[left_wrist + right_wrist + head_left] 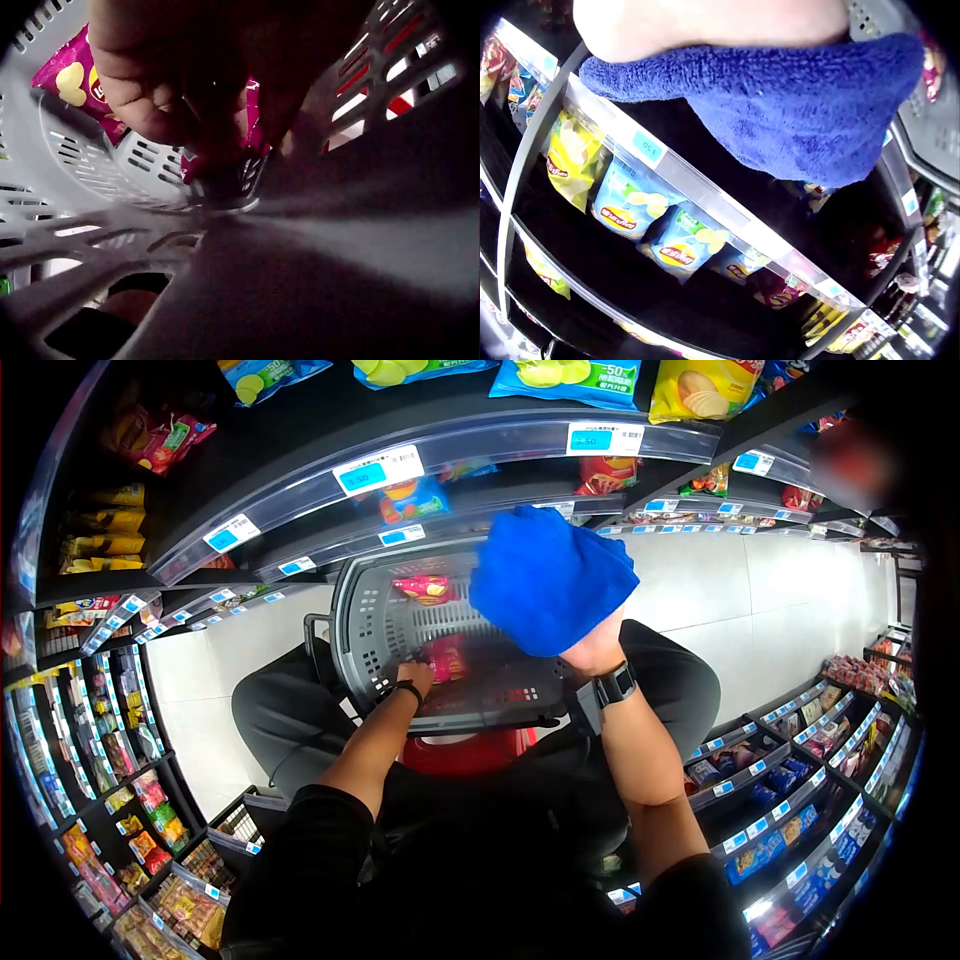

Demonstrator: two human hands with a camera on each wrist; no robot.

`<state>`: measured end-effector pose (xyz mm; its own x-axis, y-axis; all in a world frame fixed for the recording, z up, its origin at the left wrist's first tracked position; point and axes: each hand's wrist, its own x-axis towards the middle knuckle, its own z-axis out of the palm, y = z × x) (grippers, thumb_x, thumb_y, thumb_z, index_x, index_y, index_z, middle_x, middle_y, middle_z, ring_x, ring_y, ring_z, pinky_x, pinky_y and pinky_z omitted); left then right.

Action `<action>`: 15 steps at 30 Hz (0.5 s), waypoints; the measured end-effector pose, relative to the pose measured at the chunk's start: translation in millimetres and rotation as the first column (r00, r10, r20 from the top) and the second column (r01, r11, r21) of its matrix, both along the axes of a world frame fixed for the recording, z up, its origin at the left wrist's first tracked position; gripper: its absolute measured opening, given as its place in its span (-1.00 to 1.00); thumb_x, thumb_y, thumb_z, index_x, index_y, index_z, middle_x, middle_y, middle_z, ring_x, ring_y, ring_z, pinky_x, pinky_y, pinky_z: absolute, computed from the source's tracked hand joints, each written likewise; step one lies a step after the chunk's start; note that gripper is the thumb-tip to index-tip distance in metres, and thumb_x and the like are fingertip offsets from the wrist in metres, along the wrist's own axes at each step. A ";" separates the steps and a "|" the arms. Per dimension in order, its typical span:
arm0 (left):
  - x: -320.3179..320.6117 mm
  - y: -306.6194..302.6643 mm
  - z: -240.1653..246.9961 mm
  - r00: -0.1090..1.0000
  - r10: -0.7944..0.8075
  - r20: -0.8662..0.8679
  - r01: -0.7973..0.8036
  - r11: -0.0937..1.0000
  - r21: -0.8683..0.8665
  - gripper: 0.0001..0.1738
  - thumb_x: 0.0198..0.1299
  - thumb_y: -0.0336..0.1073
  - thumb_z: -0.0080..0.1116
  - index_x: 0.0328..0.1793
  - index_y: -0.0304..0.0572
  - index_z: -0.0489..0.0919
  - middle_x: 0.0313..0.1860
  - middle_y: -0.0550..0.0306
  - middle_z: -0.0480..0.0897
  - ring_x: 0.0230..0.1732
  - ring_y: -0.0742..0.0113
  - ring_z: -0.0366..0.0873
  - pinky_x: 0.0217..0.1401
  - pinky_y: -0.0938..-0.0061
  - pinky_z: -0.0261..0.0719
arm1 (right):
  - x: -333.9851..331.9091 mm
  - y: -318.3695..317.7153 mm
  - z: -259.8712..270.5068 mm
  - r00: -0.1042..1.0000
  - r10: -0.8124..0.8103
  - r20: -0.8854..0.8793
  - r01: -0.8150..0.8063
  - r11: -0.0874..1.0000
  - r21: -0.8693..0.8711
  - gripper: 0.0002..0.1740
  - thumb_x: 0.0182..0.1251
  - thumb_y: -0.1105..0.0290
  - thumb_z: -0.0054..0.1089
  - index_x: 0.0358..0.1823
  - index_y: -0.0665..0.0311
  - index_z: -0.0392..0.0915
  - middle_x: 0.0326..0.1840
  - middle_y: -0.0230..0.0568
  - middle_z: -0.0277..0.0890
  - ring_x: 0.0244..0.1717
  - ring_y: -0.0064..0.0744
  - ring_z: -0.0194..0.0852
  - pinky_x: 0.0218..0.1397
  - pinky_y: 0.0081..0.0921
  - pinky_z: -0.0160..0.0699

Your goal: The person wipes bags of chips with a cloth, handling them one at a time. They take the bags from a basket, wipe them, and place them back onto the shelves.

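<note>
- The left hand (416, 674) reaches inside a grey perforated basket (372, 622), its fingers curled and gripping a pink snack bag (450, 658); the left wrist view shows the bag's edges beyond the fingers, in deep shadow.
- A second pink bag (425, 589) lies in the same basket, apart from the gripped one and nearer the shelves.
- The right hand (597, 647) carries a blue cloth (550, 582) above the right side of the basket. The cloth covers the fingers, so whether they are curled or straight cannot be told.
- The basket stands between the person's dark-clad knees (285, 702), over a pale tiled floor (690, 585); a red object (462, 753) shows at its near side.
- Ahead, a black shelf with a clear label strip (480, 457) bears blue chip bags (568, 378) and a yellow chip bag (705, 388).
- A dark band (408, 687) encircles the left wrist.
</note>
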<state>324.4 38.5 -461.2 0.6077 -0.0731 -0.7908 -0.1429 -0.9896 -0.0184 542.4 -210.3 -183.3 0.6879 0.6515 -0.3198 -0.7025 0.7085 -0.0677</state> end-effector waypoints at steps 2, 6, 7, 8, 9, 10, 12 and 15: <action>-5.3 2.2 -15.9 0.998 0.011 0.066 -0.009 1.000 -0.027 -0.77 0.26 -0.36 0.08 -0.15 -0.06 0.77 -0.11 0.00 0.76 -0.05 0.07 0.75 -0.10 0.23 0.72 | -0.9 -3.1 -5.5 1.000 0.012 -0.019 -0.012 1.000 -0.017 -0.28 0.49 -0.23 -0.21 0.46 0.09 0.28 0.51 -0.16 0.28 0.48 -0.07 0.22 0.56 -0.05 0.11; -1.5 4.1 -17.2 1.000 0.009 0.028 -0.007 0.999 -0.042 -0.75 0.29 -0.34 0.05 -0.12 -0.05 0.77 -0.09 0.01 0.76 -0.02 0.08 0.74 -0.06 0.22 0.71 | 0.1 -2.3 -9.8 1.000 -0.006 -0.007 0.006 0.999 0.042 -0.29 0.49 -0.22 -0.19 0.46 0.09 0.28 0.51 -0.15 0.29 0.48 -0.05 0.23 0.56 -0.04 0.11; 1.5 5.5 -13.5 1.000 0.008 0.000 -0.008 1.000 -0.030 -0.73 0.31 -0.34 0.02 -0.09 -0.03 0.76 -0.07 0.05 0.76 0.00 0.08 0.74 -0.05 0.21 0.70 | 1.7 -1.0 -9.1 1.000 -0.003 -0.022 0.003 1.000 0.010 -0.29 0.49 -0.22 -0.19 0.46 0.09 0.29 0.51 -0.14 0.29 0.48 -0.05 0.23 0.56 -0.04 0.11; 2.2 6.3 -12.5 1.000 0.024 -0.001 -0.024 0.999 -0.033 -0.72 0.32 -0.33 0.01 -0.08 -0.03 0.76 -0.07 0.05 0.76 0.01 0.07 0.73 -0.04 0.21 0.70 | 2.8 0.5 -8.3 0.999 0.001 -0.038 -0.002 1.000 -0.022 -0.29 0.50 -0.22 -0.18 0.46 0.09 0.29 0.50 -0.14 0.29 0.48 -0.05 0.23 0.56 -0.04 0.10; 0.9 7.9 -16.5 0.999 0.041 -0.002 -0.041 0.999 -0.035 -0.72 0.32 -0.33 0.01 -0.08 -0.03 0.76 -0.07 0.05 0.76 0.02 0.07 0.73 -0.03 0.21 0.70 | 3.9 1.6 -8.4 1.000 0.008 -0.030 -0.008 1.000 -0.007 -0.30 0.50 -0.21 -0.18 0.45 0.10 0.29 0.50 -0.14 0.29 0.48 -0.05 0.23 0.56 -0.04 0.11; -2.2 9.0 -20.9 0.997 0.071 0.022 -0.070 0.996 -0.054 -0.74 0.31 -0.33 0.03 -0.10 -0.06 0.76 -0.09 0.03 0.76 0.02 0.06 0.73 -0.04 0.22 0.70 | 3.2 1.9 -9.1 1.000 0.013 -0.024 -0.012 1.000 0.007 -0.30 0.50 -0.21 -0.18 0.45 0.10 0.29 0.50 -0.14 0.30 0.47 -0.06 0.23 0.55 -0.04 0.11; -7.6 9.1 -26.1 0.996 0.086 0.039 -0.084 0.995 -0.053 -0.75 0.31 -0.32 0.05 -0.11 -0.08 0.76 -0.10 0.02 0.75 0.01 0.05 0.73 -0.05 0.22 0.70 | 0.4 2.9 -10.4 1.000 0.018 -0.018 -0.018 1.000 0.006 -0.31 0.50 -0.19 -0.17 0.45 0.10 0.30 0.50 -0.14 0.30 0.47 -0.06 0.24 0.55 -0.05 0.12; -7.8 5.7 -36.6 0.998 0.052 0.027 -0.052 0.999 -0.001 -0.75 0.32 -0.28 0.05 -0.08 -0.04 0.75 -0.10 0.05 0.75 0.00 0.06 0.73 -0.04 0.19 0.69 | -0.5 4.6 -11.5 1.000 0.018 -0.016 -0.018 0.999 -0.046 -0.32 0.51 -0.18 -0.17 0.44 0.10 0.31 0.49 -0.14 0.31 0.47 -0.07 0.24 0.55 -0.05 0.13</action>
